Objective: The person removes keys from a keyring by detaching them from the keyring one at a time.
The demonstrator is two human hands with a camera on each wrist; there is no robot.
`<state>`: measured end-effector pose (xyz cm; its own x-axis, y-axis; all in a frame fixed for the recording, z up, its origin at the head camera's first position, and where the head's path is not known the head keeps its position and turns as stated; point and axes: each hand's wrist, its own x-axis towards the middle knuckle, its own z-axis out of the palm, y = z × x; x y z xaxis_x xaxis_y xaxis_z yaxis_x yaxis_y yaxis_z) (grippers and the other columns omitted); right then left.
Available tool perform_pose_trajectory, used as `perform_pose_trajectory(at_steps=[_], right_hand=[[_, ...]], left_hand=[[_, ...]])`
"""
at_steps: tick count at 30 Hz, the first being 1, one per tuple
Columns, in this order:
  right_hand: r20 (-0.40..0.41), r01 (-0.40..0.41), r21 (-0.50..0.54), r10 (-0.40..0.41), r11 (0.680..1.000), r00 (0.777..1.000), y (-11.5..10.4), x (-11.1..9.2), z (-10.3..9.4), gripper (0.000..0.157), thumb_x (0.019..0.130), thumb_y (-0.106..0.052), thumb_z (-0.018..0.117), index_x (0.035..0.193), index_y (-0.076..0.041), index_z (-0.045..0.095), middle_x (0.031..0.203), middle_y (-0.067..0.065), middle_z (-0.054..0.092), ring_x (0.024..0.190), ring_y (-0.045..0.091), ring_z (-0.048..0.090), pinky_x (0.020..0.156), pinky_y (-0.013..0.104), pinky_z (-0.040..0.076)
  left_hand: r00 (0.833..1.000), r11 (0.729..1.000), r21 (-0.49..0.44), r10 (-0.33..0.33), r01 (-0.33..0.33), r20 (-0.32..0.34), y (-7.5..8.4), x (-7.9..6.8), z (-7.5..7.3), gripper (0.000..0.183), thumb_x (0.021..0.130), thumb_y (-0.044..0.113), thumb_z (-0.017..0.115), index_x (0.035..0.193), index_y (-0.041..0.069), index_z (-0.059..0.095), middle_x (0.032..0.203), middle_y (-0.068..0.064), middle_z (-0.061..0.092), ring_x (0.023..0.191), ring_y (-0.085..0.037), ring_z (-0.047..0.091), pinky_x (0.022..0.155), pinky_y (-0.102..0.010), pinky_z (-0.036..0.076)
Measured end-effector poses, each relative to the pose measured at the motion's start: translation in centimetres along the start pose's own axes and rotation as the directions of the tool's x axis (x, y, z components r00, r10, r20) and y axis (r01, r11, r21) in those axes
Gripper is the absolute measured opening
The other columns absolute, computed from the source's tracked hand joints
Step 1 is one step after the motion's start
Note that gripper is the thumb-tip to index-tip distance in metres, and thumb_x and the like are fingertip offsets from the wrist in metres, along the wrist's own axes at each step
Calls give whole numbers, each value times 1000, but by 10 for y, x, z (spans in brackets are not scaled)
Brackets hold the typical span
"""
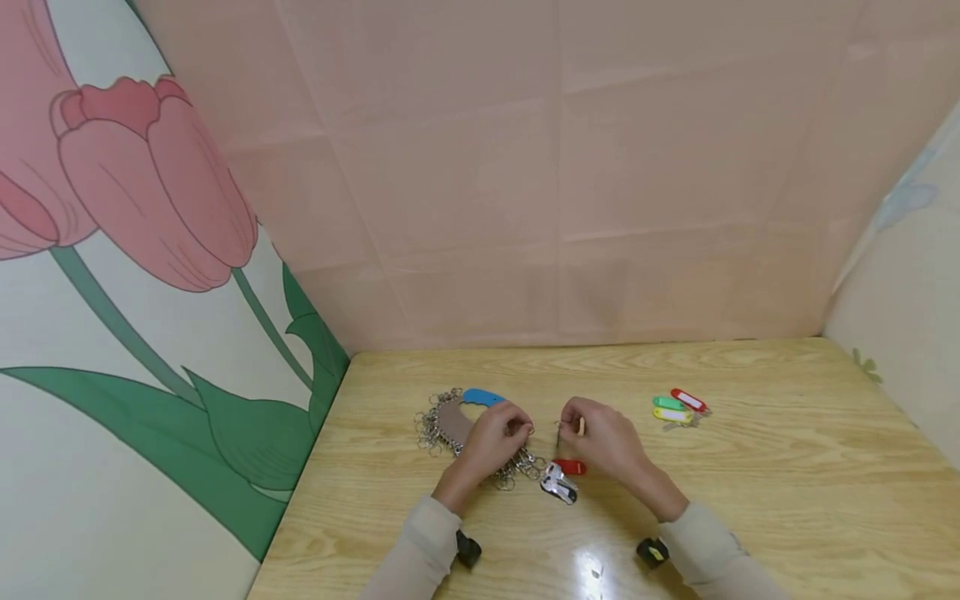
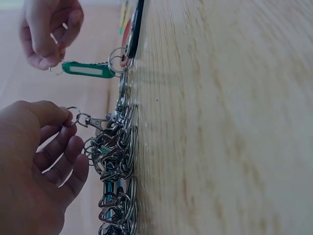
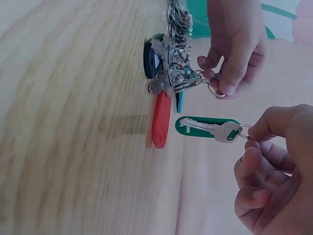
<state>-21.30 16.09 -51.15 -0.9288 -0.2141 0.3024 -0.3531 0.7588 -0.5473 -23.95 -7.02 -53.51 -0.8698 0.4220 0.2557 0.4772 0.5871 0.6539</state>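
My left hand (image 1: 495,437) pinches a small split ring (image 2: 74,111) between thumb and forefinger. That ring hangs from a metal clasp (image 2: 93,121) on a brown key holder (image 1: 452,421) with a blue handle (image 1: 483,397). Across from it, my right hand (image 1: 607,437) pinches the ring of a green key tag (image 3: 195,122), which dangles above the table with a silver key (image 3: 226,132) on it. Tag and clasp ring are apart. On the table below lie a red key tag (image 3: 161,120) and several silver keys (image 1: 555,479), one black-headed, beside the holder's rings.
Farther right on the wooden table (image 1: 787,467) lie red (image 1: 688,400), green (image 1: 667,402) and yellow (image 1: 672,414) key tags with keys. Many more clasps and rings (image 1: 429,425) fringe the holder. A pink-covered wall (image 1: 562,208) stands behind the table.
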Motion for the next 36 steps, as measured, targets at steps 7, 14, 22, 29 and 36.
perform_pose_trajectory(at_steps=[7,14,22,29,36], right_hand=[[-21,7,-11,-8,1000,1000,4,0,-5,10,89,-11,76,88,-19,70,78,-10,64,58,3,48,52,23,39],[-45,25,-27,-26,999,999,5,-1,-11,9,89,-9,75,90,-17,70,79,-7,66,58,3,48,51,22,40],[-72,41,-61,-46,997,996,5,-2,-21,6,89,-11,74,89,-15,70,79,-7,64,61,4,47,51,23,38],[-97,52,-87,-60,995,993,12,-3,-23,7,88,-11,74,89,-17,69,79,-8,64,58,2,46,49,21,37],[-115,53,-98,-64,994,991,17,-4,-29,9,89,-11,73,89,-18,68,78,-8,63,56,2,44,48,22,36]], left_hand=[[1000,1000,-4,1,-1,-1,0,1,0,7,104,18,70,101,18,77,97,5,68,85,-2,57,74,-18,51],[1000,1000,-17,12,-12,-2,-2,1,-1,8,105,17,70,101,17,77,98,4,68,86,-2,59,76,-19,52],[1000,999,-24,27,-27,1,-2,0,-2,8,105,17,69,102,16,76,99,4,68,86,-3,59,76,-19,53],[999,999,-26,32,-32,0,-2,-1,-2,8,105,17,69,102,16,77,99,4,69,86,-2,59,76,-19,53],[1000,1000,-3,21,-21,-4,-1,-2,-2,8,105,19,70,102,17,77,99,4,69,86,-3,59,76,-19,53]])
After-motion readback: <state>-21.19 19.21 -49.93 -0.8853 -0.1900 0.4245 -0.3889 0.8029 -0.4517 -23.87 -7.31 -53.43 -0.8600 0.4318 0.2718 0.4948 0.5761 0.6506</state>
